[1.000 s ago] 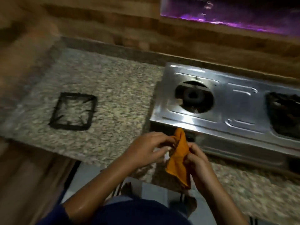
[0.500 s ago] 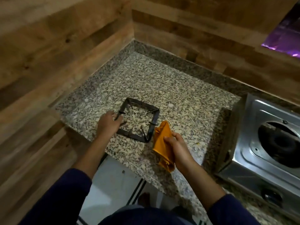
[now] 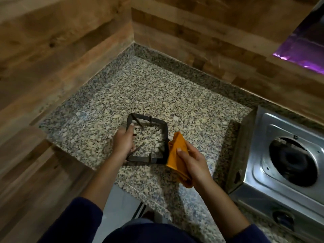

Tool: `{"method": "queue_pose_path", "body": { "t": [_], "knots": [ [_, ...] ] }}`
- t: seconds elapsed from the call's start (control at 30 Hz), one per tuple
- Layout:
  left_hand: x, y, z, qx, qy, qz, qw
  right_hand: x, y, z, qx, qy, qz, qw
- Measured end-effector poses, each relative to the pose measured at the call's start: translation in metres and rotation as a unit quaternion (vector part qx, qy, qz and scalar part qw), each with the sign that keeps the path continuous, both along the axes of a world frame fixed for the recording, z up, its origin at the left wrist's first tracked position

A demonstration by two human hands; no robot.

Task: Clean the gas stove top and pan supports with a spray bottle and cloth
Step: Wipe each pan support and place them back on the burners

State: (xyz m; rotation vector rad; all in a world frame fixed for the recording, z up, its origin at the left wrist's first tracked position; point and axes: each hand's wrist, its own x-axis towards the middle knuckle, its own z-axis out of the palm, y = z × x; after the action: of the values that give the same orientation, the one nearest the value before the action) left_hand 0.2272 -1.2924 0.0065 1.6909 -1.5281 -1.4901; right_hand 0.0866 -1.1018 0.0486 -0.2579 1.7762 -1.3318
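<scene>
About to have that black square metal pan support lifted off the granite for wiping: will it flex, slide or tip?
The black square metal pan support looks like rigid metal bars, so probably no flex and fairly heavy. Held at one side by the left hand, its far side may sag. Its thin frame could scrape across the speckled granite counter.

Dim, warm indoor light falls on a speckled granite counter (image 3: 140,95), with a violet glow from a foil-like sheet (image 3: 301,46) at 2 o'clock. Soft glare streaks the steel stove (image 3: 263,174) at 4 o'clock, which casts a shadow leftward. Wide-angle distortion bends the wood-look walls (image 3: 52,41); edges appear softly blurred.
</scene>
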Motion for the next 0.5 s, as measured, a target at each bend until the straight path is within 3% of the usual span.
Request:
{"method": "queue_pose_path", "body": {
  "t": [0.07, 0.17, 0.3, 0.4, 0.5],
  "knots": [
    [-0.015, 0.019, 0.011, -0.009, 0.042, 0.033, 0.999, -0.001, 0.004, 0.007, -0.026, 0.050, 0.016, 0.998],
    [-0.043, 0.045, 0.036, -0.025, 0.087, 0.063, 0.994, 0.005, 0.005, 0.017, -0.076, 0.194, 0.040, 0.977],
    [-0.078, 0.067, 0.083, -0.028, 0.179, 0.122, 0.976, 0.036, 0.010, 0.026, -0.093, 0.426, 0.092, 0.895],
    [-0.092, 0.085, 0.113, -0.048, 0.250, 0.134, 0.958, 0.029, 0.031, 0.039, -0.119, 0.465, 0.126, 0.868],
    [-0.093, 0.097, 0.129, -0.004, 0.310, 0.158, 0.937, 0.003, 0.066, 0.051, -0.139, 0.501, 0.151, 0.841]
  ]
}}
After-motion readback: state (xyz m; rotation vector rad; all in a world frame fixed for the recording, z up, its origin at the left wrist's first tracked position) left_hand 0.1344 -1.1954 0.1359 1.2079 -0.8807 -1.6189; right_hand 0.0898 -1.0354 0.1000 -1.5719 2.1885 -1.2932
